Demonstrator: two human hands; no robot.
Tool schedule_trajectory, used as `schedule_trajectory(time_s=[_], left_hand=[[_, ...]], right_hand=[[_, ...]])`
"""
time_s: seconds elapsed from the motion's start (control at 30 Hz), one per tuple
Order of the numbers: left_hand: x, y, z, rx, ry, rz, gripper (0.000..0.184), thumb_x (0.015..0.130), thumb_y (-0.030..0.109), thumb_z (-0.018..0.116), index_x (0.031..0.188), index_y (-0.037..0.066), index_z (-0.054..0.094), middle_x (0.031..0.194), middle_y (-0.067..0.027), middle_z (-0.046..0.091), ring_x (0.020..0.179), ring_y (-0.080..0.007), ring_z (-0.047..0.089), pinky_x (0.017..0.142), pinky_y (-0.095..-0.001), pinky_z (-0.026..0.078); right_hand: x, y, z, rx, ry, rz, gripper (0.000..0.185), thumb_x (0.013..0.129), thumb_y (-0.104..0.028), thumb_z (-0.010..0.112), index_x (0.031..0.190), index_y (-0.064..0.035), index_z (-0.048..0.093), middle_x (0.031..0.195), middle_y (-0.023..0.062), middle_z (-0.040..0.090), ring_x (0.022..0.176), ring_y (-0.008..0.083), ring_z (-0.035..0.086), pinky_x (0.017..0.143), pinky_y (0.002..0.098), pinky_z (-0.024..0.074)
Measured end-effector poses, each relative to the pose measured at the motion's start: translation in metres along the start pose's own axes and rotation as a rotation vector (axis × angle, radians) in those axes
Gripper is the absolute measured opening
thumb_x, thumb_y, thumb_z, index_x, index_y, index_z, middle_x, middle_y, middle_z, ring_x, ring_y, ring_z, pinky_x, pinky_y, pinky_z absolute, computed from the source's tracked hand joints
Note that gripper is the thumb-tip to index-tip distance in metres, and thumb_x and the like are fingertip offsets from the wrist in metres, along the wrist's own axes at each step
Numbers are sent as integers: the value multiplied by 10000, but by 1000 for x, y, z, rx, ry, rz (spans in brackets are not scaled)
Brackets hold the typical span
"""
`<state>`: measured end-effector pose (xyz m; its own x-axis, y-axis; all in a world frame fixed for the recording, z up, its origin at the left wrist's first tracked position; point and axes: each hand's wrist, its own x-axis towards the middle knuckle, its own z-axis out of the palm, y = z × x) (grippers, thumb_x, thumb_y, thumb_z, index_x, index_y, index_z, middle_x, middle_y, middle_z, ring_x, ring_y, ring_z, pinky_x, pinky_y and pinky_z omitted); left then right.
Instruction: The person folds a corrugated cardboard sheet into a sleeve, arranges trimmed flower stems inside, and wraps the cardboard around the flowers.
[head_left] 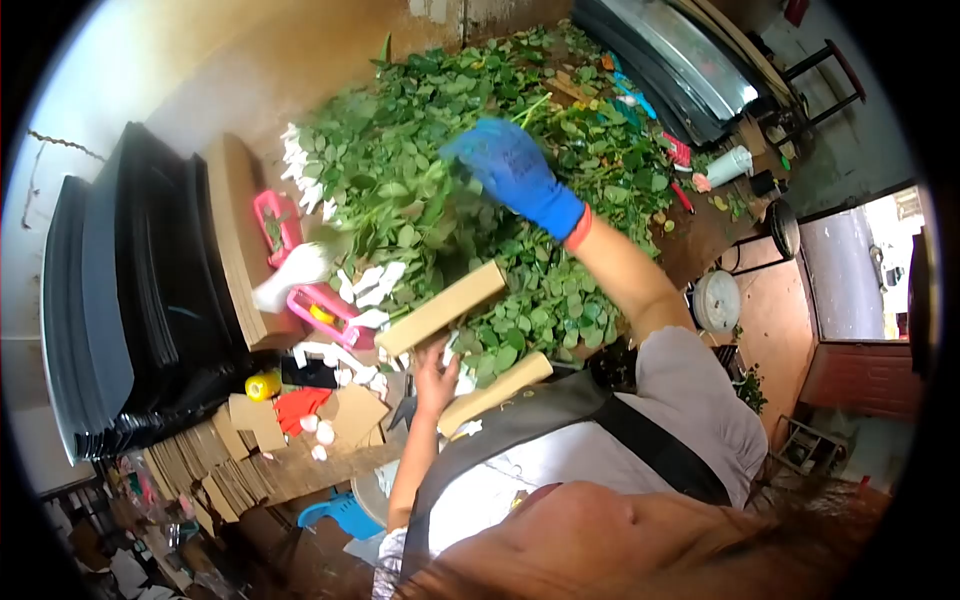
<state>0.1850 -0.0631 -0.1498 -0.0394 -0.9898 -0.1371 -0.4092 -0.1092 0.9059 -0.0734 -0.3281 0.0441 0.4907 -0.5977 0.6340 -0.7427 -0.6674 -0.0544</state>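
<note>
My right hand (510, 175), in a blue glove with an orange cuff, is raised over a wide heap of leafy green stems (590, 200). Its fingers are blurred and appear closed around a leafy stem (537, 107), whose pale end sticks out past the glove. My bare left hand (434, 380) is low, between two tan cardboard or wood strips: an upper one (445, 308) and a lower one (500, 393). Part of its fingers is hidden behind the upper strip. Leaves and white pieces lie close beside it.
Pink tape dispensers (330, 315) and white pieces (375, 285) lie to the left. Stacked black sheets (150, 270) stand behind them. Nearby are a yellow roll (263, 386) and red cloth (300, 410). A white cup (730, 167) lies on the right; a stool (717, 300) stands below.
</note>
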Motion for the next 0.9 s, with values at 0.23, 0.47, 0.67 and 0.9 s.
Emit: schedule_trajectory(time_s=[0.23,0.47,0.67,0.9], left_hand=[[0,-5,-2,92,6,71,422,855,109,745,1260,89,626,1168,-177,583,1034,-316,627,863,-375,555],[-6,-11,3,60,-13,-32,443,837,124,753,1264,100,639,1086,-172,621,965,-300,620,784,-388,532],[-6,-15,7,5,23,-12,438,845,149,761,1263,105,639,1036,-162,599,871,-287,600,744,-384,510],[1,-17,5,30,52,124,426,868,70,735,1277,63,620,1124,-142,558,944,-229,624,830,-326,535]], right_hand=[[-26,12,-29,-114,-269,67,248,788,-96,712,979,-251,744,931,16,677,966,200,614,927,421,481],[-95,36,10,121,-244,158,304,804,-113,669,1078,-230,733,1080,55,687,1083,281,623,1059,492,415],[-83,-14,16,126,-259,133,253,813,-125,648,1019,-236,743,969,48,682,985,270,629,973,478,454],[-60,-37,8,104,-42,-62,379,799,-110,671,1144,-263,704,994,29,667,968,246,621,1069,459,409]])
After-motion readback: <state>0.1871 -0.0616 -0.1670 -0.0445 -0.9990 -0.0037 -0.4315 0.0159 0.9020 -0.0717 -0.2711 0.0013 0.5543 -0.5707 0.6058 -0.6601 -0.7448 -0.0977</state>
